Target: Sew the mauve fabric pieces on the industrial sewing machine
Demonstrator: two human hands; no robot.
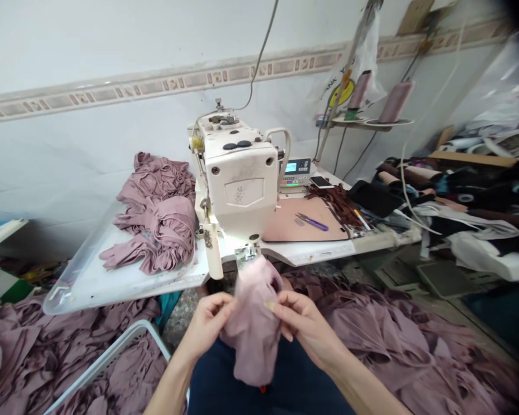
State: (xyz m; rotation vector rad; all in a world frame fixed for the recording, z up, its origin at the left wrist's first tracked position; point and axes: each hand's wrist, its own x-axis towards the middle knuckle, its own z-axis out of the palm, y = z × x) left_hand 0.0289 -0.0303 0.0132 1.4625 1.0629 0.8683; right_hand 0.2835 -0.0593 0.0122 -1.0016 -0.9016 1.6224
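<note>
A mauve piece of fabric (256, 340) hangs between my two hands, just in front of the sewing machine (244, 178). My left hand (210, 323) pinches its left edge between thumb and fingers. On the other side, my right hand (300, 320) is closed on the right edge, near an opening in the cloth. The fabric's upper end reaches the metal plate (247, 253) under the machine head, and motion blurs part of it. I cannot tell whether the cloth touches the needle.
Mauve fabric pieces (164, 213) are heaped on the table's left side. Purple thread snips (313, 222) lie on a tan mat (281, 222) beside a phone (321, 182). A white basket (145, 327) and fabric piles (398, 340) flank me below. Thread cones (397, 102) stand at right.
</note>
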